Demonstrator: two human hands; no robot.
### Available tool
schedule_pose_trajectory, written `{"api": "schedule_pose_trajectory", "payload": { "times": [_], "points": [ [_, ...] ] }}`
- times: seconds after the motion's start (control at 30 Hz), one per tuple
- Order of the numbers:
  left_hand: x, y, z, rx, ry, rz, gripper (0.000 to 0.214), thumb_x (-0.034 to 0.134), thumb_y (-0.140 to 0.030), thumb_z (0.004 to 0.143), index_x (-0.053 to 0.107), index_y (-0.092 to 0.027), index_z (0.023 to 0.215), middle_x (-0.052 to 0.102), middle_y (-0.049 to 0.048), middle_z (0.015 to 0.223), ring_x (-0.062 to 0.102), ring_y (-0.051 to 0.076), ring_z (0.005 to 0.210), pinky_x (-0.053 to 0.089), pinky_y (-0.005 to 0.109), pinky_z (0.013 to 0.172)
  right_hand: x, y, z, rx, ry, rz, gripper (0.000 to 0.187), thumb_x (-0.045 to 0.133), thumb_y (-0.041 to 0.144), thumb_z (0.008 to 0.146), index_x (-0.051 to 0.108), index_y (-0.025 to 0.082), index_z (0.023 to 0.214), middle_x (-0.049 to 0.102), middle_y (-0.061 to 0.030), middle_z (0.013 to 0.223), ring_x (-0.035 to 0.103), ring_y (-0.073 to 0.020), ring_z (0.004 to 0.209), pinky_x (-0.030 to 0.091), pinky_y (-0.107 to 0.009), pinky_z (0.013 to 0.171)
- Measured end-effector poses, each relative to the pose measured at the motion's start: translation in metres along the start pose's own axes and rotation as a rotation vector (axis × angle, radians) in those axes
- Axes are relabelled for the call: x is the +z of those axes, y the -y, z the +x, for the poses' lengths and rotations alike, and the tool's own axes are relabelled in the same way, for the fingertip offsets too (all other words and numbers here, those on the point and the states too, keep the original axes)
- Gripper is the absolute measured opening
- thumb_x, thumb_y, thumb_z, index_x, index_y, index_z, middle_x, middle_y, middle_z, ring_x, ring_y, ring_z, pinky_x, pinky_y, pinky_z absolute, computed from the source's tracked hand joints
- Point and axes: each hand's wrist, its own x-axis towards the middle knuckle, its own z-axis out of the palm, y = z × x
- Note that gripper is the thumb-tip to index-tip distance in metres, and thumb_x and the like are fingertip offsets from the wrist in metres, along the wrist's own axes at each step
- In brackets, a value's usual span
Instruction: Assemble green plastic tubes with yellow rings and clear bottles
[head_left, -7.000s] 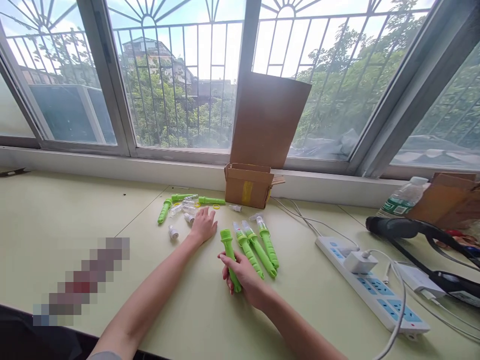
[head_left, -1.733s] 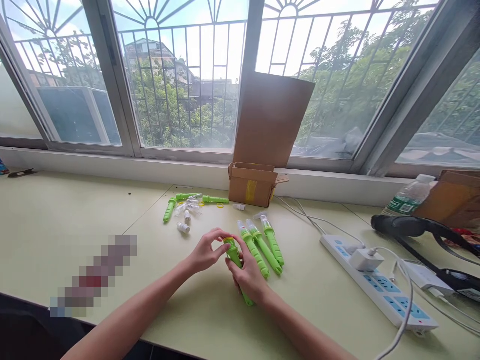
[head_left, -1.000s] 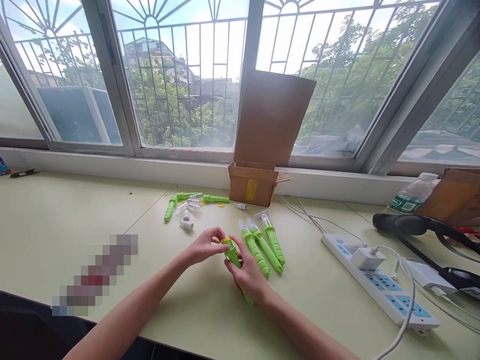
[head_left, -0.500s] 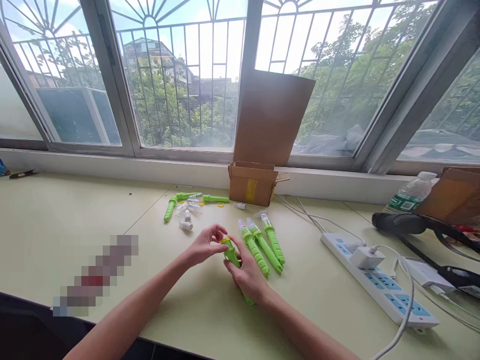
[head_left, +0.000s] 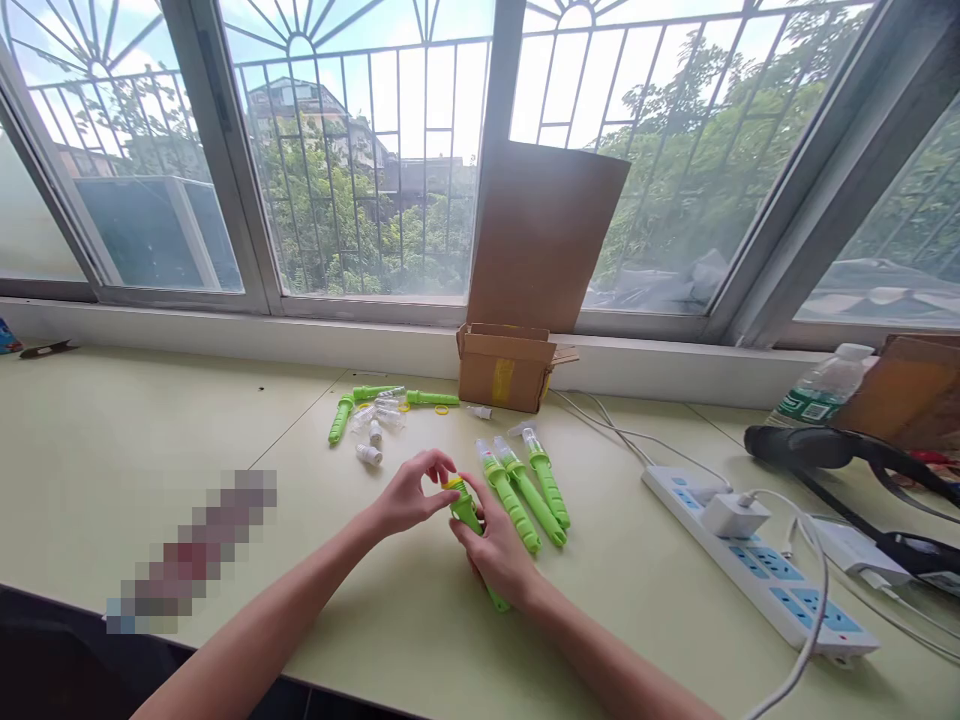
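My right hand (head_left: 501,550) is wrapped around a green plastic handle (head_left: 466,510), tilted with its ribbed neck up and away from me. Thumb and fingers of my left hand (head_left: 412,494) pinch a yellow ring (head_left: 453,482) at the top of that neck. Just right of my hands lie three green handles (head_left: 517,505) with clear caps on their ends. Farther back on the left are more green handles (head_left: 340,420), several clear caps (head_left: 388,410), loose yellow rings (head_left: 442,410) and a small white part (head_left: 369,455).
Against the sill stands an open cardboard box (head_left: 502,372). To the right are a white power strip (head_left: 772,575) with cables, black goggles-like gear (head_left: 810,447) and a plastic bottle (head_left: 821,385). A blurred-out item (head_left: 191,555) lies at the left front edge of the table (head_left: 352,620).
Both hands stay together on the green handle and ring, shifting only very slightly. The small white part behind my left hand has rolled a little to the left.
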Motion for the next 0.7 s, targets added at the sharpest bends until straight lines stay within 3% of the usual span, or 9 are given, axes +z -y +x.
{"api": "schedule_pose_trajectory", "payload": {
  "times": [0.3, 0.7],
  "points": [
    [0.003, -0.009, -0.004, 0.198, -0.014, 0.150, 0.015, 0.062, -0.021, 0.081, 0.057, -0.019, 0.095, 0.060, 0.0037, 0.084, 0.051, 0.017, 0.083, 0.047, 0.031, 0.074, -0.001, -0.001, -0.001, -0.006, -0.011, -0.011, 0.057, 0.053, 0.026, 0.084, 0.034, 0.028, 0.138, 0.059, 0.0025, 0.078, 0.042, -0.0048, 0.036, 0.038, -0.020, 0.035],
    [0.002, -0.007, -0.002, 0.173, 0.008, 0.241, 0.018, 0.059, -0.027, 0.083, 0.055, -0.020, 0.099, 0.060, 0.0042, 0.087, 0.051, 0.018, 0.085, 0.046, 0.034, 0.077, -0.001, -0.004, 0.001, 0.046, -0.046, 0.081, 0.060, 0.055, 0.032, 0.085, 0.031, 0.028, 0.140, 0.056, 0.0056, 0.069, 0.043, -0.0060, 0.031, 0.038, -0.020, 0.031]
  ]
}}
